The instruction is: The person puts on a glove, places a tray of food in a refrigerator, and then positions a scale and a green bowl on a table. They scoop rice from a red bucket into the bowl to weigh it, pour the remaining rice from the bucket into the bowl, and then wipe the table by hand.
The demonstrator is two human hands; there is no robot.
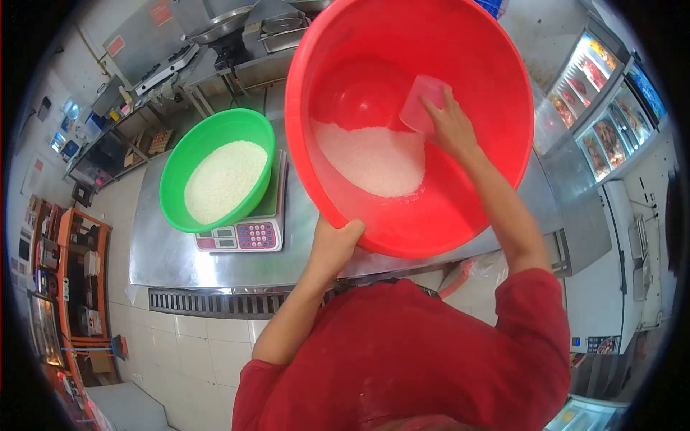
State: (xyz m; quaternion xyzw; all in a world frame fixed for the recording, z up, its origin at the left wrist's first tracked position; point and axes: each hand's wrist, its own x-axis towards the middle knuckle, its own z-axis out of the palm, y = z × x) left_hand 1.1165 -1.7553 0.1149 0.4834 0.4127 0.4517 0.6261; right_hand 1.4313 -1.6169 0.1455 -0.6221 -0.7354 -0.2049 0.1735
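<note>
A big red tub [460, 208] is tilted toward me over the metal table, with a heap of white rice-like grains [377, 161] lying along its lower left wall. My left hand [335, 244] grips the tub's near rim, thumb over the edge. Inside the tub, my right hand [453, 122] holds a translucent pink scoop [422, 100], just above the right side of the grains. The scoop's contents cannot be made out. To the left, a green basin [176, 183] holding similar white grains [226, 179] rests on a digital scale [255, 235].
The scale stands on a steel table [162, 251]. Behind are a gas stove [167, 70] and metal pans [219, 25]. Lit display fridges [593, 100] stand at the right, an orange shelf [68, 280] at the left. A floor drain grate [215, 303] runs below the table's near edge.
</note>
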